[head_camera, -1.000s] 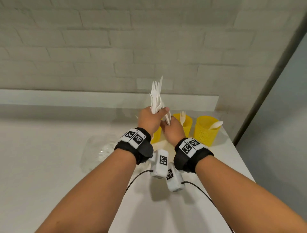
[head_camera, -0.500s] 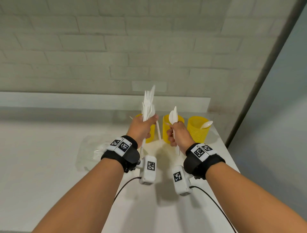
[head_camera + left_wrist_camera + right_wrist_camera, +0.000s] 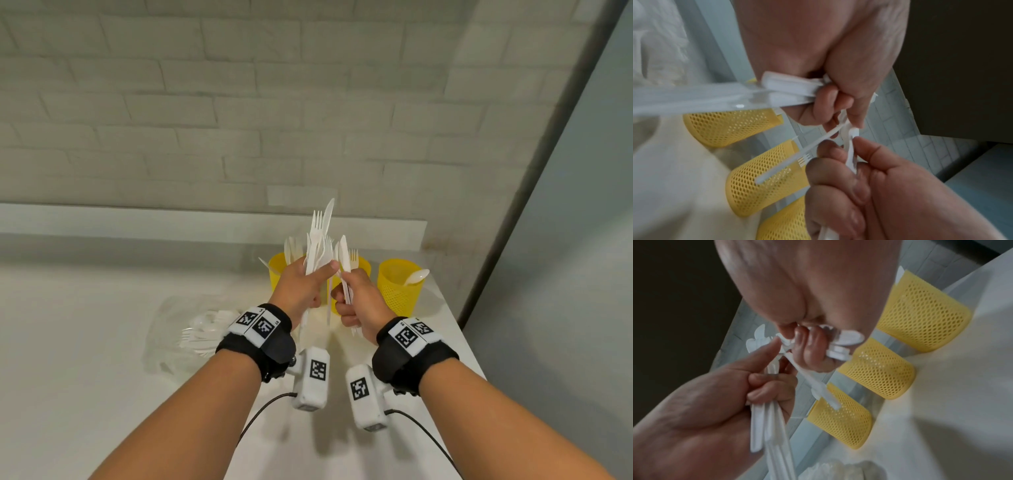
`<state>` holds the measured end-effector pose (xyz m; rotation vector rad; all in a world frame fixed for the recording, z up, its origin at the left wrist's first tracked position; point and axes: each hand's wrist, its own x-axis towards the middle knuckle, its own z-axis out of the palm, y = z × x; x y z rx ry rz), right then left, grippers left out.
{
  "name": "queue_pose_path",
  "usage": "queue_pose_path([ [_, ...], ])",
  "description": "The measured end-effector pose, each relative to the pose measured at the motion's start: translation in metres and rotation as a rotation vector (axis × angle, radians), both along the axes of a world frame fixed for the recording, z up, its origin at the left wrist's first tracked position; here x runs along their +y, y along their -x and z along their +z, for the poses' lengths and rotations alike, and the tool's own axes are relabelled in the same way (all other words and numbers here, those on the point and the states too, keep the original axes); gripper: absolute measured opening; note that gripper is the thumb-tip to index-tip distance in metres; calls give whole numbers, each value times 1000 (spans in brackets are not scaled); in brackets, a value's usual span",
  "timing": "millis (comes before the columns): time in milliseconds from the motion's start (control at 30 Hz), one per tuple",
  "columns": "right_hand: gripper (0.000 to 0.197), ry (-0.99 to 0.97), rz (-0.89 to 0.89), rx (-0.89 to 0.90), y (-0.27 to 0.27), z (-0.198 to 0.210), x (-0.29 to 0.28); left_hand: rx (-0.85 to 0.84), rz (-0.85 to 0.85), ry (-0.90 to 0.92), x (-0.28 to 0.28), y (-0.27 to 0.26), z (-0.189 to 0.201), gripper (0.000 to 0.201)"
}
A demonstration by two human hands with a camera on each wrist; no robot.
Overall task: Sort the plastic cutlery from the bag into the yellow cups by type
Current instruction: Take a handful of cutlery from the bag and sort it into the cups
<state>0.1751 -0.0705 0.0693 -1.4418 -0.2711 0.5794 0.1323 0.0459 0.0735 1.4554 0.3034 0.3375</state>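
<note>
In the left hand, raised above the table, stands a mixed bundle of white plastic cutlery: forks and at least one knife, heads up, handles hanging below the curled fingers. Held upright like this, the heads fan out, probably so each type can be told at a glance. Just beside it, nearly touching, the right hand curls around a smaller set of pieces, knife-like from the head view, while its fingertips reach into the left hand's bundle; it looks as if one type is being gathered before a drop.

Beyond both hands stand three yellow mesh cups in a row. The left cup, behind the left hand, holds several pieces; the middle cup, behind the right hand, shows a fork; the right cup, out past the right hand, holds a spoon. That spread suggests one type per cup.

Below and outward of the left wrist lies the clear bag, with more white cutlery inside.

No brand or readable writing shows. The wristbands and the white wrist units carry only black-and-white square code markers.
</note>
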Motion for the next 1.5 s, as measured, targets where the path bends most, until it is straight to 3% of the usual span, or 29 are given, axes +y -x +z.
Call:
queue_pose_path([
  [133,7,-71,25,14,-6,0,-5,-23,0,40,-1,-2,2,16],
  [400,18,31,96,-161,-12,-9,-13,-32,-6,78,-3,-7,-5,24],
  [733,19,-71,100,-61,-21,-11,-5,-89,38,89,1,-3,-4,12],
  [1067,14,-20,179,-12,-20,-3,29,-107,61,118,39,2,-10,14],
  [1133,18,68,142,-86,-28,3,38,-111,79,120,50,2,-6,14],
  [1233,18,256,-6,-339,-48,16,53,-128,111,127,70,3,1,12],
  [1367,11,74,-170,-382,-67,36,80,-126,75,149,94,8,3,18],
  [1500,11,241,-159,-589,-75,31,113,-116,33,188,108,11,-5,28],
])
